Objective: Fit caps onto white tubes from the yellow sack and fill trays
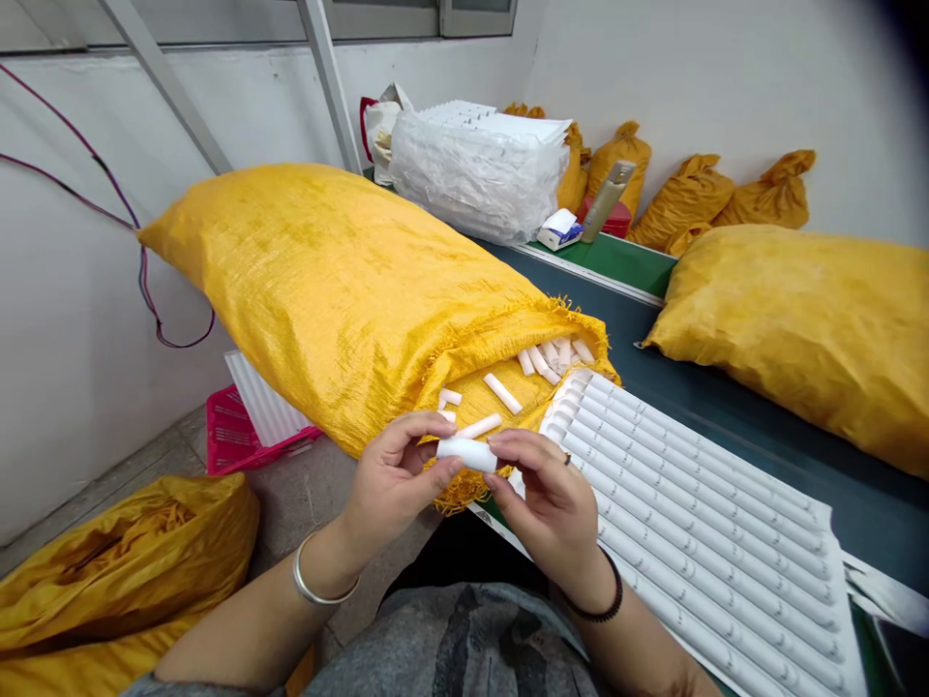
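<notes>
A short white tube (466,454) lies level between my two hands, in front of the open mouth of a big yellow woven sack (341,290). My left hand (399,463) pinches its left end between thumb and fingers. At the right end, the thumb and fingers of my right hand (544,494) grip it too. Several loose white tubes (503,394) lie inside the sack's frayed opening. To the right of my right hand is a white ribbed tray (697,513), its rows filled with white tubes bearing small grey marks.
Another full yellow sack (798,329) rests on the dark conveyor belt (624,353) at right. Behind stand a plastic-wrapped stack of trays (479,169), a gold bottle (608,201) and tied sacks (686,198). At lower left are a pink crate (224,436) and a yellow sack (131,561).
</notes>
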### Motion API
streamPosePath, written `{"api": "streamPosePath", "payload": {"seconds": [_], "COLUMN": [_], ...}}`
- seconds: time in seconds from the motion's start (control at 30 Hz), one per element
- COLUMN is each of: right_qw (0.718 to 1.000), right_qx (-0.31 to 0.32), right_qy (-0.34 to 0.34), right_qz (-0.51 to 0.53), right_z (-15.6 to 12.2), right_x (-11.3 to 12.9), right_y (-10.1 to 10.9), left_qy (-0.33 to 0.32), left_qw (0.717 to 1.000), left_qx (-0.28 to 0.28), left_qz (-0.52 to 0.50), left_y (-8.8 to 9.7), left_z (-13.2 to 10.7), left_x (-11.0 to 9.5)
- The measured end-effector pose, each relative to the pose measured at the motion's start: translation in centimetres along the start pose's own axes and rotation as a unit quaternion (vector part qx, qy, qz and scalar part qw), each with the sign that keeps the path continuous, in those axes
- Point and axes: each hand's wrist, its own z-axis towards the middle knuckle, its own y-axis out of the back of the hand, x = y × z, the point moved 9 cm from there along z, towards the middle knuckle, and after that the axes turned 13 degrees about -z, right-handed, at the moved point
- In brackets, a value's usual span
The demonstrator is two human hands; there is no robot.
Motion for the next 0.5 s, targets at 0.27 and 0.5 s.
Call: {"api": "streamPosePath", "payload": {"seconds": [0.27, 0.5], "right_qw": [0.996, 0.984], "right_qx": [-0.013, -0.026], "right_qy": [-0.065, -0.135], "right_qz": [0.056, 0.112], "right_z": [-0.3, -0.3], "right_x": [-1.5, -1.9], "right_y": [-0.5, -0.5], "left_qy": [0.086, 0.097], "left_qw": [0.994, 0.993], "left_qx": [-0.059, -0.064], "left_qz": [-0.025, -0.021], "left_y": [1.2, 1.1], "left_z": [-0.3, -0.6], "left_x": [2.0, 1.7]}}
